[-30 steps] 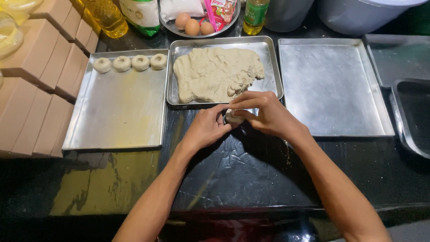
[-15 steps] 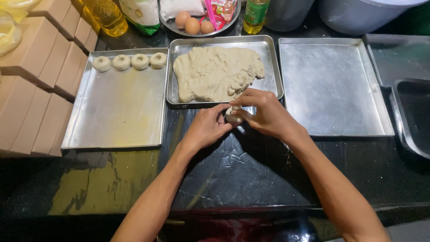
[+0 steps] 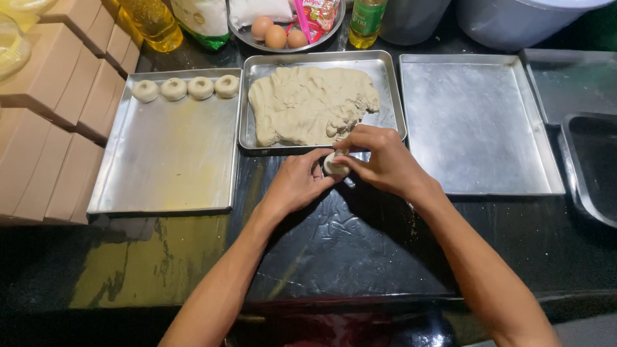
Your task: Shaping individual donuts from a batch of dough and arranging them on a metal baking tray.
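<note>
**Inspector:** Steel throughout: three trays on a dark counter (image 3: pixel 360 257). Left tray (image 3: pixel 170 167) carries four formed rings (image 3: pixel 186 88) in a row along its far edge, the rest bare. Middle tray (image 3: pixel 385 77) holds the dough mass (image 3: pixel 312 103). Right tray (image 3: pixel 479 122) holds nothing that I can see.

**Assistant:** And the work in hand?

**Inspector:** One small dough piece (image 3: pixel 335 166), just in front of the middle tray's near rim, above the counter. Left hand (image 3: pixel 297 184) cups it from the side, fingers curled close. Right hand (image 3: pixel 384 160) arches over it, fingertips pinching its top. Both hands are closed on the piece; neither palm is open.

**Assistant:** How should the shaping be done well?

**Inspector:** My judgement: light, even pressure. Turn the piece between the fingers so that the wall stays equal all round, and match it to the rings already on the left tray. Pinching hard on one side would likely tear it or leave it lopsided.

**Assistant:** Any hazards nearby?

**Inspector:** Cartons (image 3: pixel 51 115) stacked at far left, an oil bottle (image 3: pixel 151 22) and a plate of eggs (image 3: pixel 276 33) behind the trays. All well apart from the hands.

**Assistant:** Whether a hole is pressed yet?

**Inspector:** Cannot tell; fingers cover the centre.
</note>
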